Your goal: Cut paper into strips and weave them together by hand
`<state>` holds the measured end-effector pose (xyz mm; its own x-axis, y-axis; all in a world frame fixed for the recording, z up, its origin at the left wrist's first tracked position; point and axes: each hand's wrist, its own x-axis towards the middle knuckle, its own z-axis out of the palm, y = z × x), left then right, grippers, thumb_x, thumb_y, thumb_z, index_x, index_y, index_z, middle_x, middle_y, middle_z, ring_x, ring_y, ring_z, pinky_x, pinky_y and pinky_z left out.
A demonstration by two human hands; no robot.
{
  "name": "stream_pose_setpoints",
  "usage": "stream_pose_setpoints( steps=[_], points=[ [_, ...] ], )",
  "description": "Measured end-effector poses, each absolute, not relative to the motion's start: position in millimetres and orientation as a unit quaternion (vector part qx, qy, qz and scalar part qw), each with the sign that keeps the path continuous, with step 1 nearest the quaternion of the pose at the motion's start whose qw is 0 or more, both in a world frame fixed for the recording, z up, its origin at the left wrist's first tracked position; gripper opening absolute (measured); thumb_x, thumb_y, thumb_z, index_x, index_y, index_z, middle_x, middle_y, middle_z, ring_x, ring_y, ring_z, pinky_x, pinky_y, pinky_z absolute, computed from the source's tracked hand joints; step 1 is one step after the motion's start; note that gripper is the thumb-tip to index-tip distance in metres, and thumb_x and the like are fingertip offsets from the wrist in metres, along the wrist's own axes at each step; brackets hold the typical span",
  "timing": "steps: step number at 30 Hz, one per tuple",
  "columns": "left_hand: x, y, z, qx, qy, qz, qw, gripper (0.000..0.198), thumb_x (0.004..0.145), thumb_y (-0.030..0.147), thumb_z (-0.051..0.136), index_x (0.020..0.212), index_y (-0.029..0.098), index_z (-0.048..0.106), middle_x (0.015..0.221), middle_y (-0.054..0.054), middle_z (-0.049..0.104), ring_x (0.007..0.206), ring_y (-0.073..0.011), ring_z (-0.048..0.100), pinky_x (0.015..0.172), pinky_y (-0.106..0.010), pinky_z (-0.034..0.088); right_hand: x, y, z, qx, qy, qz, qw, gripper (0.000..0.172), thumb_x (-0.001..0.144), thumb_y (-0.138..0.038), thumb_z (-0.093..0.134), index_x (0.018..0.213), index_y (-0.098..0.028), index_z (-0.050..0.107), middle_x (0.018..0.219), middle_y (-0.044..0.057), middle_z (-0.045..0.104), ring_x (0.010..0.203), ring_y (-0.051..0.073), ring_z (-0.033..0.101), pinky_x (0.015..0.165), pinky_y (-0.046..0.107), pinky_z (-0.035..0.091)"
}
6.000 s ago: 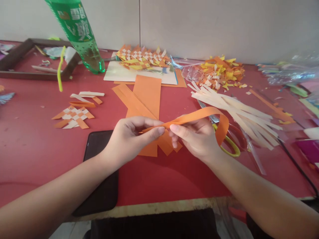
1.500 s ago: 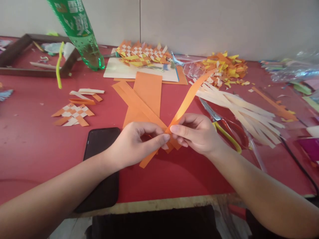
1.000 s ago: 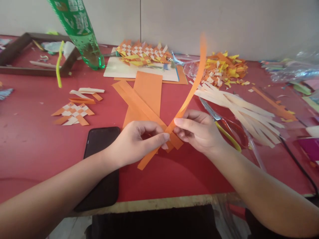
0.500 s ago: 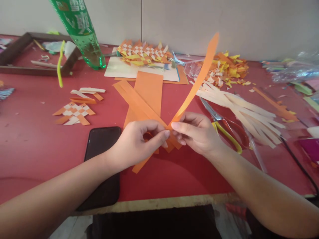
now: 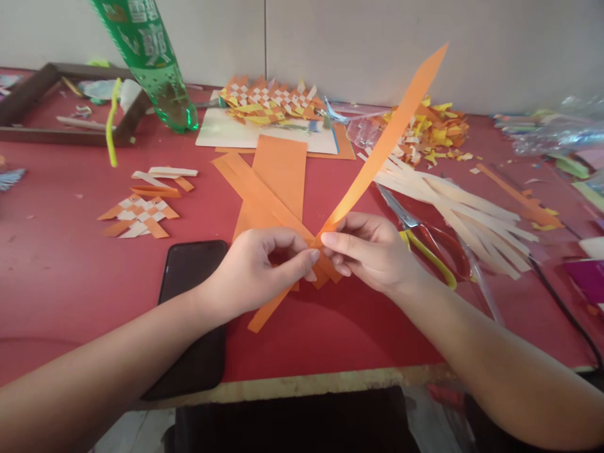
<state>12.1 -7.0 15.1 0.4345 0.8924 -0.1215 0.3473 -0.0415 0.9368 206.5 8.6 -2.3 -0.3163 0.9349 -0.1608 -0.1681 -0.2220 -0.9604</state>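
Observation:
A long orange paper strip point(image 5: 377, 157) is pinched between the thumb and fingers of my right hand point(image 5: 368, 251). Its pointed free end rises up and to the right. My left hand point(image 5: 274, 267) pinches the same strip just beside the right hand, and the other end slants down toward the table's front. Beneath my hands lie more orange strips point(image 5: 257, 192) and a wider orange paper sheet point(image 5: 283, 167). The fingertips hide how the strip is folded between them.
A black phone point(image 5: 191, 333) lies by my left forearm. Scissors point(image 5: 425, 242) and cream paper strips point(image 5: 453, 198) are at the right. A woven paper fish point(image 5: 139, 214) lies at the left. Behind stand a green bottle point(image 5: 151, 63), woven pieces point(image 5: 268, 97) and paper scraps point(image 5: 438, 132).
The strip's free end has swung further to the right and upward. Both hands keep their pinch in nearly the same place.

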Motion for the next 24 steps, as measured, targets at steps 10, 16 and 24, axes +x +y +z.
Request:
stream_pose_setpoints(
  steps=[10,16,24],
  points=[
    [10.7,-5.7,15.1,0.65,0.441,0.259,0.562,0.025,0.088,0.036,0.063,0.077,0.017,0.075,0.077,-0.001,0.076,0.069,-0.0125,0.066,0.065,-0.021,0.049,207.2,9.7,2.8,-0.419,-0.438,0.673,0.423,0.024,0.069,-0.027,0.08,0.061,-0.017,0.06,0.054,-0.003,0.06,0.041,0.005,0.049,0.033,0.016,0.036],
    [12.1,-6.9,14.6,0.649,0.431,0.277,0.562,0.026,0.09,0.034,0.06,0.077,0.017,0.073,0.076,-0.001,0.076,0.068,-0.0114,0.065,0.064,-0.019,0.049,204.4,4.3,-2.8,-0.382,-0.471,0.689,0.397,0.017,0.074,-0.025,0.078,0.066,-0.016,0.066,0.055,-0.004,0.059,0.042,0.005,0.049,0.036,0.016,0.039],
    [12.9,-8.1,14.1,0.674,0.438,0.263,0.533,0.029,0.09,0.035,0.06,0.072,0.015,0.073,0.068,-0.001,0.072,0.054,-0.0079,0.052,0.053,-0.019,0.041,204.5,4.4,0.0,-0.409,-0.452,0.676,0.415,0.018,0.072,-0.026,0.08,0.063,-0.017,0.067,0.054,-0.003,0.061,0.041,0.005,0.048,0.034,0.016,0.036]
  ],
)
